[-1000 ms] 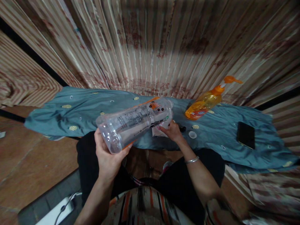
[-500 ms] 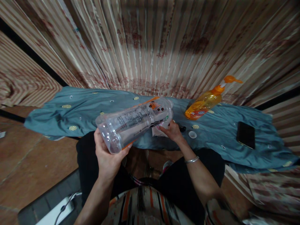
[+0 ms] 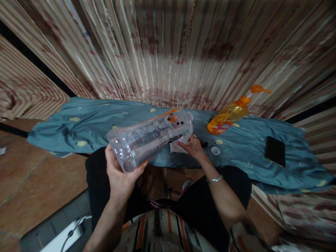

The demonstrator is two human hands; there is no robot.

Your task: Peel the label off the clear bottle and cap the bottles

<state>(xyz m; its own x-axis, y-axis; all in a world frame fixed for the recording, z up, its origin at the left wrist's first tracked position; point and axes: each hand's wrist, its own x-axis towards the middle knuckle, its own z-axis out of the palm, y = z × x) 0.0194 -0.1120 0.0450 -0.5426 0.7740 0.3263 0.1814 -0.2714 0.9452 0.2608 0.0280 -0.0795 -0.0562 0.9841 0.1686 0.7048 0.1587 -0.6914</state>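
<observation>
A large clear plastic bottle (image 3: 152, 138), with an orange-edged printed label, lies tilted across the space between my hands. My left hand (image 3: 122, 178) is closed around its broad left end, thumb along the underside. At the right end, my right hand (image 3: 194, 146) grips the bottle from below, its fingers partly hidden. Behind the right thumb, a small white and pink packet (image 3: 177, 147) shows below the bottle; whether the thumb touches it I cannot tell. Just right of this hand are a small black object (image 3: 204, 144) and a white round cap (image 3: 215, 151).
A blue-green patterned cloth (image 3: 97, 122) covers the narrow table. An orange pump bottle (image 3: 227, 117) stands at the back right, and a black phone (image 3: 275, 151) lies farther right. Striped curtains (image 3: 168, 52) hang behind. A white power strip (image 3: 63, 238) rests at lower left.
</observation>
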